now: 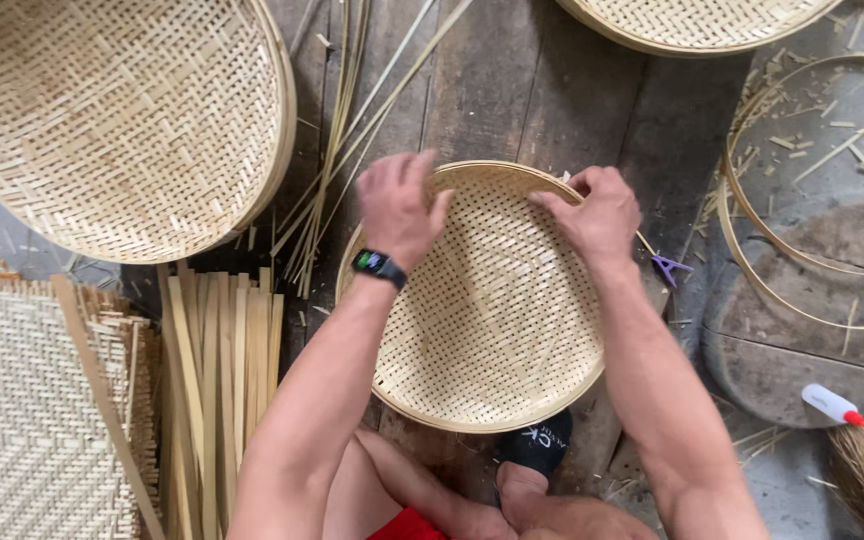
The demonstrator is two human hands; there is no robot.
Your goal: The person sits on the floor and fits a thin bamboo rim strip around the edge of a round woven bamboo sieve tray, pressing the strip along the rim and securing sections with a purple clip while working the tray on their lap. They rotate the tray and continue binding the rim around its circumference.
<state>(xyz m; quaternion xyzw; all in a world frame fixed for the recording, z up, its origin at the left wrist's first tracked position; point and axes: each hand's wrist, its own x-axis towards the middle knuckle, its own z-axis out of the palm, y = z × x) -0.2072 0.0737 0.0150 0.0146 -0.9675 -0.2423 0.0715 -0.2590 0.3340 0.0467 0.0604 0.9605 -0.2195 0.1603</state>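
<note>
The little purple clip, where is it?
In the head view, the purple clip lies on the wooden floor, just right of the round woven tray and below the right hand.

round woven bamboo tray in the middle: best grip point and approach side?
Probably the rim. The round woven bamboo tray is shallow, with a thin open weave and a stiffer hoop edge. The left hand and right hand both sit on the far rim, fingers curled over the edge. Coming from above at two spread rim points looks steadiest; the near edge rests by a dark sandal.
</note>
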